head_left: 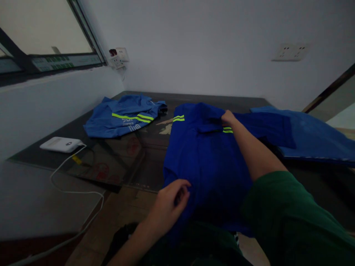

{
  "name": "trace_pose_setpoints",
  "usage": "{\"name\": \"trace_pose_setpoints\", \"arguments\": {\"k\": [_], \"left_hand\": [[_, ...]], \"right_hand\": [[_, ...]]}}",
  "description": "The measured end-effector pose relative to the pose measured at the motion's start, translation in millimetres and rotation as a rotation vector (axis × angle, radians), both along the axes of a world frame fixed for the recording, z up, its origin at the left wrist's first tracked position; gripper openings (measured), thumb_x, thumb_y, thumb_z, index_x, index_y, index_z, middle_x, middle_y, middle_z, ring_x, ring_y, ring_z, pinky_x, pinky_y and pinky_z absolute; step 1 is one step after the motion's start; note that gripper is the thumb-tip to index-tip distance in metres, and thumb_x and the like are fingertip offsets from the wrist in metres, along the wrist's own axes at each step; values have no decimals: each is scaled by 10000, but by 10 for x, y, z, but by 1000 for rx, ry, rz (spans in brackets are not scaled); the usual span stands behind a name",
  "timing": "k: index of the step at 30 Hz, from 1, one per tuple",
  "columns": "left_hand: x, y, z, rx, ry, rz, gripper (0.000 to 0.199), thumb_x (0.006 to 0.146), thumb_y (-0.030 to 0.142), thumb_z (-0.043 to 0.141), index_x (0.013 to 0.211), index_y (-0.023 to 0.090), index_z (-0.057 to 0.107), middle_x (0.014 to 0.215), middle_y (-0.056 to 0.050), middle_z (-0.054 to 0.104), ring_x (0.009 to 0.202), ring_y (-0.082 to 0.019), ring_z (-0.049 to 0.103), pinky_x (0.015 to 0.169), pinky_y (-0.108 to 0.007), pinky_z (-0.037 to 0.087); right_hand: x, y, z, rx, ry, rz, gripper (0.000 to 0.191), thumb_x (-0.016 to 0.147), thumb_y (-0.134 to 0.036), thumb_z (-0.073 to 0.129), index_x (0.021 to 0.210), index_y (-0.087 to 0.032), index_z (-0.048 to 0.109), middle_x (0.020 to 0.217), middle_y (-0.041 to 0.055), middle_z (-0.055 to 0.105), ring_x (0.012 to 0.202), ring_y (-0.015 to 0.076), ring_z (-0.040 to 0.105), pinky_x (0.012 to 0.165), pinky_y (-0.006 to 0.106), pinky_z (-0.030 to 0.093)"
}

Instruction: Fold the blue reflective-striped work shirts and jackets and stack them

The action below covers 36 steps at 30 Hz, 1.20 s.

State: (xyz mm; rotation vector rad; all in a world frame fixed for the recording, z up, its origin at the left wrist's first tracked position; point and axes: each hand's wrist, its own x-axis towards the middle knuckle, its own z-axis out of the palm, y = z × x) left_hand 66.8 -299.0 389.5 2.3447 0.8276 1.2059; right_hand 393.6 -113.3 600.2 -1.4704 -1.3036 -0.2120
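Observation:
A dark blue work jacket (213,159) with yellow-green stripes is spread over the table and hangs down over its near edge towards me. My left hand (172,199) is closed in a pinch on the jacket's front, near its lower left side. Farther up, my right hand (229,118) grips the cloth around the collar, beside a striped patch; its fingertips are partly hidden by the fabric. One sleeve (271,127) stretches out to the right.
On the dark table (149,162), a lighter blue garment (122,116) with yellow-green stripes lies crumpled at the back left. Folded blue cloth (313,138) lies at the right. A white device (60,144) with a trailing white cable (66,191) sits near the left edge. Walls border the table.

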Motion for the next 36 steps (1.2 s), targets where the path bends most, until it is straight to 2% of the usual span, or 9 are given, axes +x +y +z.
{"name": "trace_pose_setpoints", "arguments": {"k": [4,6,11,14,18,25,29,33,36], "left_hand": [[-611,105,-318,-75,-32,409,252,897,378,442,867,208,626,771,-17,691,675,-163,650,641,-244,472],[-755,149,-456,-110,33,500,291,888,412,451,887,211,661,846,-41,720,760,-204,673,699,-280,482],[-633,203,-656,-272,48,217,398,918,452,384,907,182,675,906,-73,726,849,-225,671,774,-298,481],[-510,258,-759,-365,-77,102,428,915,493,373,905,161,643,887,-74,714,802,-212,657,743,-289,490],[-430,292,-944,-418,-235,76,381,886,493,457,998,162,608,972,-79,700,883,-218,644,817,-312,500],[-281,-112,-1060,-413,-416,175,521,811,442,611,1229,164,472,1142,-98,646,1029,-231,619,892,-353,496],[-318,-274,-1111,-460,-363,204,460,891,479,464,1220,160,500,1110,-106,664,1060,-236,608,922,-375,485],[-414,-119,-1217,-557,-454,175,488,918,527,346,1089,170,630,1145,-106,667,1145,-239,572,1008,-378,437],[-435,74,-1272,-663,-517,-4,502,869,584,431,1016,171,676,1066,-104,701,1050,-242,624,973,-395,460]], "right_hand": [[-159,-254,301,192,-156,-135,432,824,5,414,1220,-114,538,1229,179,548,1162,227,459,1055,463,306],[-491,-343,286,312,-384,-17,407,836,2,405,1174,-152,573,1164,130,591,1105,209,486,1025,418,346],[-1548,-357,-390,-45,-1079,758,193,867,-199,586,1043,-187,665,1092,74,658,1018,209,570,938,379,420],[-1855,-289,-855,-210,-1292,951,172,871,-255,607,1003,-176,683,1108,100,635,1047,224,557,938,383,402],[-1886,-193,-1117,-218,-1320,828,150,891,-269,572,916,-149,658,986,119,615,924,233,544,850,370,408],[-1852,-94,-1107,-99,-1209,784,193,949,-320,440,934,-181,574,924,90,600,900,247,500,861,394,381],[-1857,-80,-1211,-52,-1272,748,223,957,-322,411,960,-177,580,969,106,588,933,257,492,919,435,376],[-1839,-163,-1222,-5,-1245,710,262,962,-323,408,1098,-183,583,1133,124,563,1103,279,471,1018,498,331],[-1821,-274,-1155,-5,-1156,740,297,967,-333,404,1163,-189,576,1215,131,547,1174,282,455,1009,490,365]]}}
